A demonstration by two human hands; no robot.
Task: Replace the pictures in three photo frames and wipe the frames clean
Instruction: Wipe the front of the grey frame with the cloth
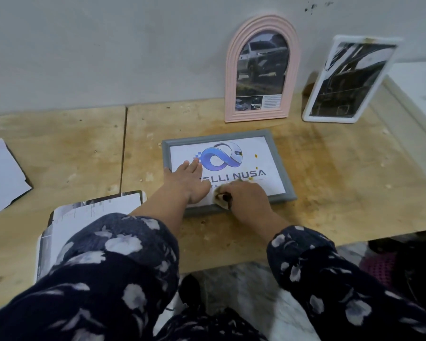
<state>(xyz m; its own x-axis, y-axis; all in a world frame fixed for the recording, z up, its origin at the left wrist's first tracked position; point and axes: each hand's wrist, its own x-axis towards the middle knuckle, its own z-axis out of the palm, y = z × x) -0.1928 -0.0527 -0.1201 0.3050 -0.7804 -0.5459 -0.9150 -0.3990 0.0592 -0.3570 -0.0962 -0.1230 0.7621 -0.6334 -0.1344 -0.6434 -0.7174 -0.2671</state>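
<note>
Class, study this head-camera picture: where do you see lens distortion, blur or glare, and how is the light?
Head view: wide-angle bending tilts the white frame and curves the table edge; the sleeves near the lens are soft; the light is dim and even, with a faint shadow behind the pink frame; the glass of the grey frame shows no strong glare, its logo readable beside the left hand and right hand.

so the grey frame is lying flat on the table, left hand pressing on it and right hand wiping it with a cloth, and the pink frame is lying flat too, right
Not quite. The head view shows the pink frame standing upright against the wall. The rest holds: the grey frame lies flat, left hand pressing it, right hand wiping with the cloth.
</note>
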